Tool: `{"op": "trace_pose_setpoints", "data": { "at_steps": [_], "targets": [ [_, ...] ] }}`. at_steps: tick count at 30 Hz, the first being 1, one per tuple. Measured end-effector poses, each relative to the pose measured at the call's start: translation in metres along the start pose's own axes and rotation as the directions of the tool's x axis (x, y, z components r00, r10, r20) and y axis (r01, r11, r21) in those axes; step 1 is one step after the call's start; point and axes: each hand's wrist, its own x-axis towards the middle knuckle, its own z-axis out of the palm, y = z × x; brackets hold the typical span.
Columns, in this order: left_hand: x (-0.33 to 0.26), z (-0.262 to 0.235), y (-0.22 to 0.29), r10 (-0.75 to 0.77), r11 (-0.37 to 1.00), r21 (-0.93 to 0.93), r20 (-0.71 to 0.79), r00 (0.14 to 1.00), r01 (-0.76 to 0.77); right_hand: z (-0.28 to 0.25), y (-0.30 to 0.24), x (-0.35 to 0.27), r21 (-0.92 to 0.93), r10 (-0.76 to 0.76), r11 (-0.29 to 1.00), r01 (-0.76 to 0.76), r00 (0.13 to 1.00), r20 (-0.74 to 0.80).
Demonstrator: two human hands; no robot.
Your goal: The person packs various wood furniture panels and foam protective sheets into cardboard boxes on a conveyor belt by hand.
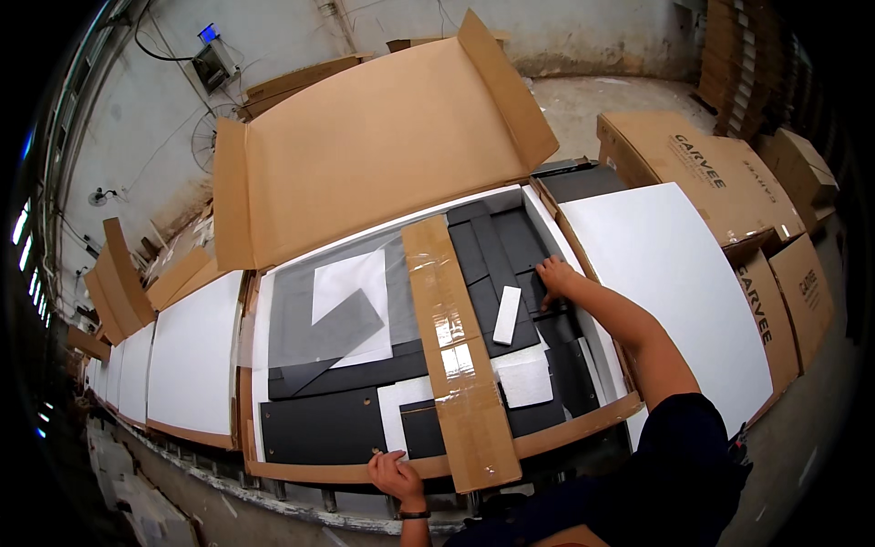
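A large open carton [533,443] lies before me, lined with white foam and packed with black panels [321,428]. My left hand [394,476] has its fingers curled over the carton's near rim. Inside the right part of the carton, my right hand [558,279] reaches down with fingers apart, touching the black parts there. Its fingertips are partly hidden. A taped brown cardboard strip [448,351] runs across the contents between my hands. White foam pieces [508,314] lie near my right hand. Clear plastic film and a white sheet [351,292] cover the left part.
The carton's lid [374,137] stands raised at the far side. A white board [661,283] lies to the right, beside stacked brown cartons [693,173]. More white-topped boxes [196,356] line up along the roller conveyor [273,497] at left. A wall stands behind.
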Motion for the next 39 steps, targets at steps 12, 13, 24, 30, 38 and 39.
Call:
{"op": "trace_pose_setpoints", "data": {
  "at_steps": [12, 13, 24, 30, 38, 39],
  "targets": [
    [-0.002, 0.002, 0.004, -0.025, 1.0, 0.005, -0.028, 0.999, 0.025, -0.003, 0.01, 0.02, -0.03, 0.129, 0.992, -0.126, 0.98, 0.15],
    [-0.002, 0.002, 0.004, -0.025, 1.0, 0.006, -0.026, 0.999, 0.025, 0.003, 0.012, 0.022, -0.07, 0.092, 0.994, -0.086, 0.993, 0.078],
    [-0.002, 0.005, 0.0, -0.037, 0.999, 0.013, -0.031, 0.999, 0.037, 0.006, 0.021, 0.02, 0.051, 0.065, 0.996, -0.068, 0.996, 0.06],
    [0.001, 0.003, 0.006, -0.039, 0.999, 0.008, 0.001, 0.999, 0.039, 0.006, 0.041, 0.033, 0.179, 0.083, 0.978, -0.104, 0.989, 0.122],
    [0.002, -0.002, 0.007, -0.044, 0.999, 0.011, 0.016, 0.999, 0.044, -0.031, 0.032, 0.025, 0.115, 0.204, 0.972, -0.206, 0.978, 0.032],
    [0.002, -0.001, 0.009, -0.041, 0.999, 0.021, 0.01, 0.999, 0.041, -0.042, 0.041, 0.025, 0.146, 0.201, 0.967, -0.209, 0.977, 0.069]
  ]
}}
